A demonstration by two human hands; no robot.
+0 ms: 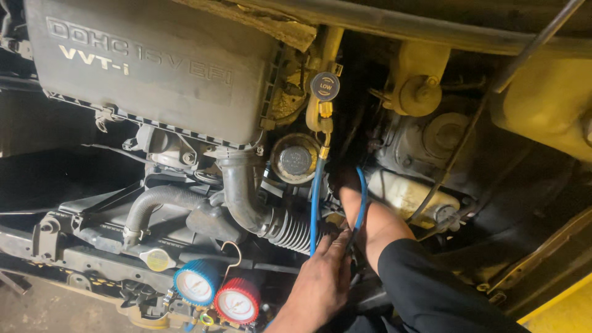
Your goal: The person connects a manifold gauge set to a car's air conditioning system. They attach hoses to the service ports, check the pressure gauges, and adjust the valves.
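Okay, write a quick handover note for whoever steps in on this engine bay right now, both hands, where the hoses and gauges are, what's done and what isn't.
Left hand: rests on the blue hose near the ribbed intake duct; grip unclear.
Right hand: reaches deep into the bay behind the hose, hidden; only the forearm shows.
Blue hose runs up to the brass coupler with its black knob, already attached.
Blue gauge and red gauge hang at the front edge.
Left: no red hose connection is visible; check what the right hand is doing.
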